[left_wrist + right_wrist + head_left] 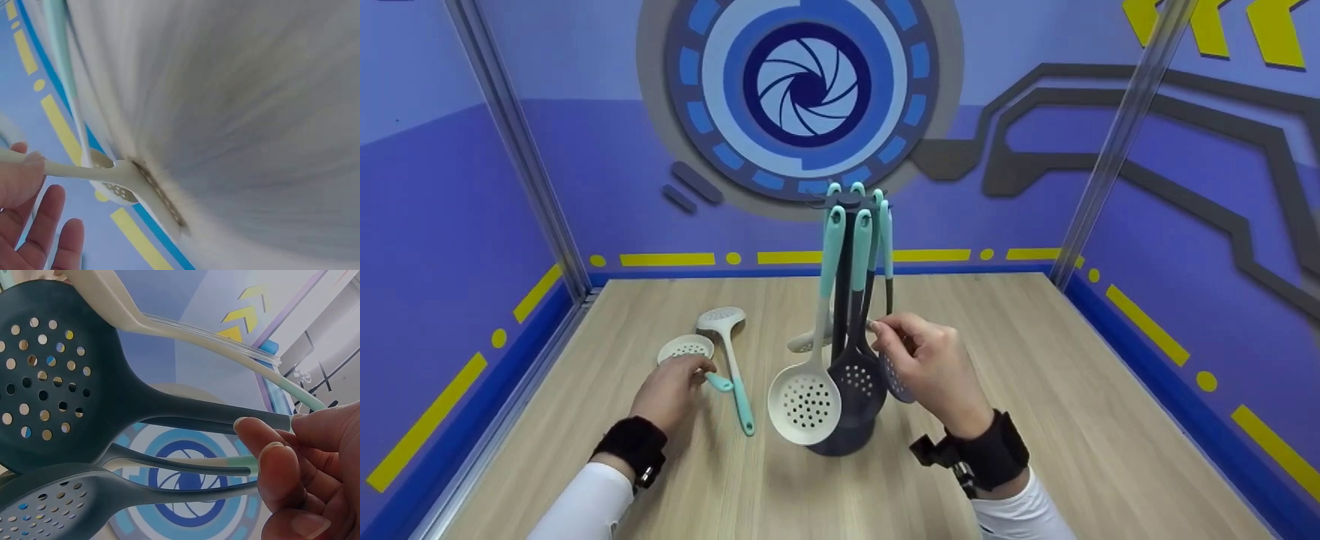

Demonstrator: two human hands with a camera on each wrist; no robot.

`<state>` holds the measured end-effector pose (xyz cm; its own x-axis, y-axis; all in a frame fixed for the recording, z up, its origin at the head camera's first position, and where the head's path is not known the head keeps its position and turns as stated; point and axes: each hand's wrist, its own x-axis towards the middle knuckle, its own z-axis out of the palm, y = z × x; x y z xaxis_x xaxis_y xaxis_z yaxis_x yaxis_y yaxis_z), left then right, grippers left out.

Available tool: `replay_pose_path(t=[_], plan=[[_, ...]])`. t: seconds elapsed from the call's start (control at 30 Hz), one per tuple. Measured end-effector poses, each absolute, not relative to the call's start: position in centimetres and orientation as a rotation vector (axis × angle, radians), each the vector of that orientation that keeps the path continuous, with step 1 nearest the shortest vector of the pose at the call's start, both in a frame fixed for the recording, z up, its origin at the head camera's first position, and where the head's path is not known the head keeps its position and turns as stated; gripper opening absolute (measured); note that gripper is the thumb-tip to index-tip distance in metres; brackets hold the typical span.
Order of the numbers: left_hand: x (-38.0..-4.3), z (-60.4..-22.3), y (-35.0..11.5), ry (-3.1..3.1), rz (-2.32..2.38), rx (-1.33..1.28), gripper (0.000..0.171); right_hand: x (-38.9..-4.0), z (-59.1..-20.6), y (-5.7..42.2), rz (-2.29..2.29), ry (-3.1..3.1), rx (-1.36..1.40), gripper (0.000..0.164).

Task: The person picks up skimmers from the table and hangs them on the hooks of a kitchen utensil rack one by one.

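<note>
My left hand (pixel 671 390) pinches the cream handle of a skimmer (pixel 84 171) with a mint-green end, its perforated head on the wooden table. Right beside it lies a second cream skimmer (pixel 741 397), also green-handled. My right hand (pixel 934 364) is at the hanging utensils; in the right wrist view its thumb and index finger pinch the handle of a dark perforated skimmer (pixel 50 377). That skimmer hangs from a dark utensil stand (pixel 840 442). In front of the stand's post hangs a cream round skimmer (pixel 806 405), partly covering the dark one.
Another dark perforated utensil (pixel 895 379) hangs at the stand's right, partly behind my right hand. Behind the post a cream slotted utensil (pixel 806 342) hangs. Printed blue walls (pixel 585 165) and metal corner posts (pixel 514 142) enclose the table (pixel 1005 315).
</note>
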<state>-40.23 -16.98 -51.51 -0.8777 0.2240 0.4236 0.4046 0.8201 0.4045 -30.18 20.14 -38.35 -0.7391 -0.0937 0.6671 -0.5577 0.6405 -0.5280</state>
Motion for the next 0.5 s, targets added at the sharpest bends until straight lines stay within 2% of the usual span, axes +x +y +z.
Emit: replay_pose_path(t=[0.5], plan=[[-40.0,-48.3,-16.9,-2.559,-0.864,-0.27,0.014,-30.1,-38.3,20.2,0.979,-2.24,0.509,0.017]])
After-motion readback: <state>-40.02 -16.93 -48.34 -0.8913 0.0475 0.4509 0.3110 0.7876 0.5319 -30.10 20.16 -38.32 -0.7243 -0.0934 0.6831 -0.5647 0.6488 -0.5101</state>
